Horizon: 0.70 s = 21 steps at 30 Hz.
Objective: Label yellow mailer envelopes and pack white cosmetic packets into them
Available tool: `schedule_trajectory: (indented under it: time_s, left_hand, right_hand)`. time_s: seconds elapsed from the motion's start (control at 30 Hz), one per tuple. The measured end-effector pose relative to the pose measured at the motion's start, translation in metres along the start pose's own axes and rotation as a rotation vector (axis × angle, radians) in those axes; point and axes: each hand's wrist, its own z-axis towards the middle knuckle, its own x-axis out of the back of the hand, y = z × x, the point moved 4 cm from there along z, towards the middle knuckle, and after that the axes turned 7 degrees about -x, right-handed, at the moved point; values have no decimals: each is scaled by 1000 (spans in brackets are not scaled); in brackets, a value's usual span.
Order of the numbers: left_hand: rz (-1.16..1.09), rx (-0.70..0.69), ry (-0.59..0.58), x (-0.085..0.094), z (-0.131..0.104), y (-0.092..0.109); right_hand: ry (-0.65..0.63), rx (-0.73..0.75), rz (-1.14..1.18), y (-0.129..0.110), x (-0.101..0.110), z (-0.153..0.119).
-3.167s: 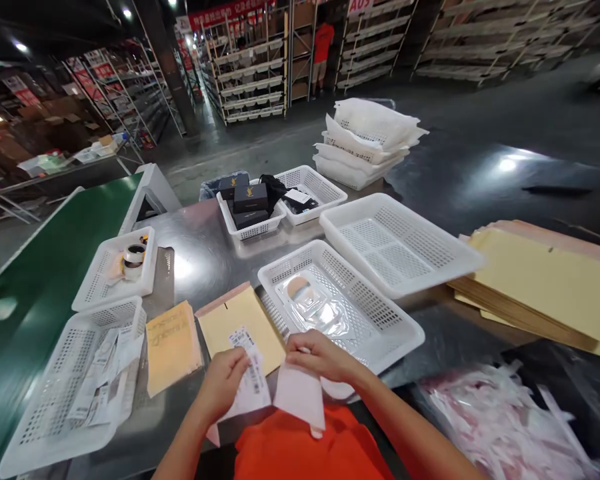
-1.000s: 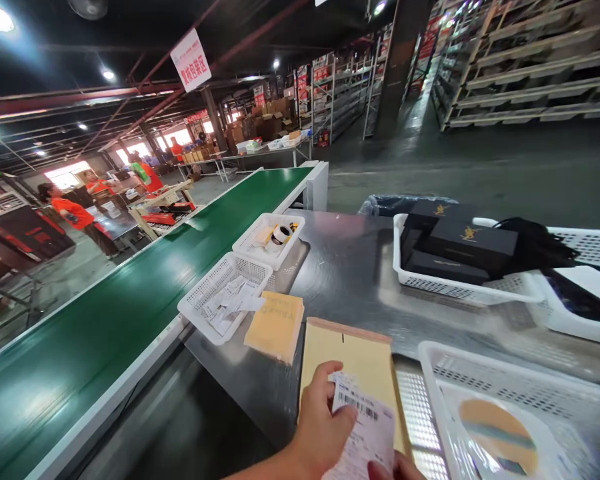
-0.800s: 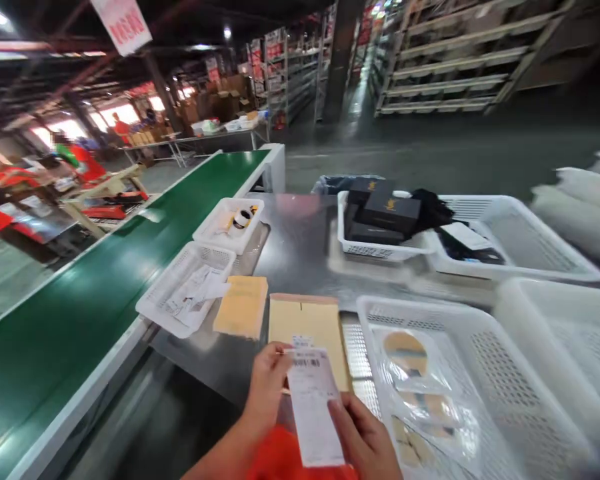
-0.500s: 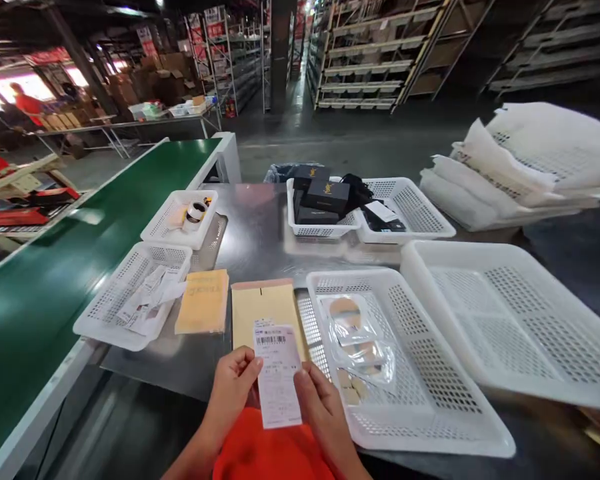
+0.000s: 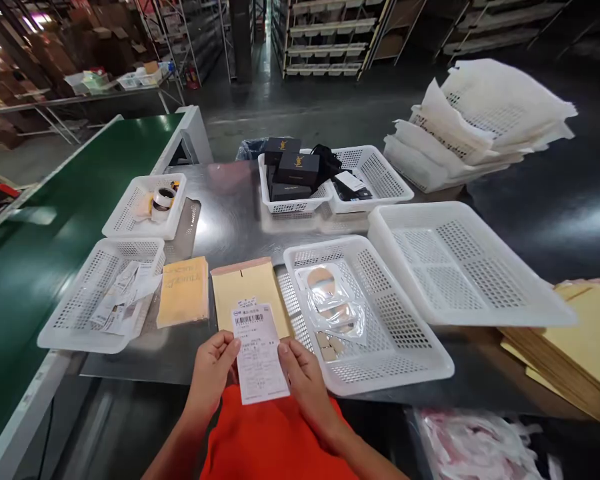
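A white printed shipping label (image 5: 260, 360) with a barcode is held up in front of my body. My left hand (image 5: 213, 370) pinches its left edge, and my right hand (image 5: 305, 380) pinches the right edge. Behind the label a yellow padded envelope (image 5: 253, 280) lies on the metal table, its lower part hidden. To its left sits a stack of orange-yellow paper (image 5: 184, 291) with handwriting. On the right a white perforated basket (image 5: 405, 373) contains clear packs with round beige pads (image 5: 323, 283) and small beige pieces (image 5: 330, 345).
At left stand a basket of printed slips (image 5: 75, 327) and a basket with tape rolls (image 5: 115, 220), beside a green conveyor (image 5: 100, 160). Black boxes (image 5: 297, 170) fill a rear basket. A large white basket (image 5: 520, 303), stacked white bags (image 5: 460, 127) and more envelopes (image 5: 585, 333) are at right.
The view has turned right and down, bringing the envelope stack and a plastic bag at lower right into sight. Both hands still hold the label.
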Motion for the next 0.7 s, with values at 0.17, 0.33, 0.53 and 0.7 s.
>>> schedule_trajectory:
  time_s: [0.17, 0.33, 0.53, 0.7]
  left_hand:
    - [-11, -3, -119, -6, -3, 4]
    - [22, 4, -36, 0, -1, -1]
    - [-78, 65, 52, 1, -1, -3]
    - [-401, 390, 30, 0, 0, -5]
  right_hand:
    - [52, 32, 39, 2, 7, 7]
    - [42, 87, 70, 7, 10, 12]
    - [28, 119, -5, 5, 14, 8]
    - [-26, 276, -270, -6, 14, 7]
